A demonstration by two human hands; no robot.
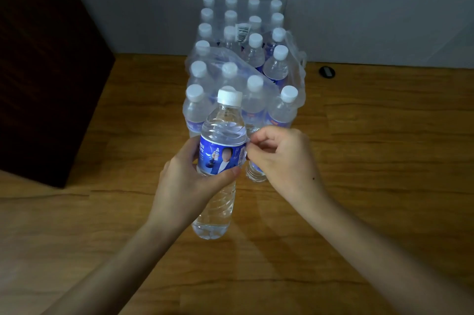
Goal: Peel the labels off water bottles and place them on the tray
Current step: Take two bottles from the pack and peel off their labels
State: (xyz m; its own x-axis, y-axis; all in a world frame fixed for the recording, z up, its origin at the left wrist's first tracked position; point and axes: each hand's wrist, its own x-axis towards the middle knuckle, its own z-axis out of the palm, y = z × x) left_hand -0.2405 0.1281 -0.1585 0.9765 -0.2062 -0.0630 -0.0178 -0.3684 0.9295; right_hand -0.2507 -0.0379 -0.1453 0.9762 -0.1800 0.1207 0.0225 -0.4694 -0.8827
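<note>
up front, the left hand (191, 181) gripped a full bottle (221, 160) around its blue label (220, 156), holding it upright above the wooden worktop (372, 160). the right hand (280, 158) pinched the label's edge at the bottle's right side. just behind stood a torn shrink-wrapped pack (243, 63) of capped bottles.

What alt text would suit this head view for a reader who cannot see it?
A person's left hand grips a water bottle while the right hand pinches the edge of its blue label. Behind stands a torn-open shrink-wrapped pack of bottles on a wooden table.
</note>
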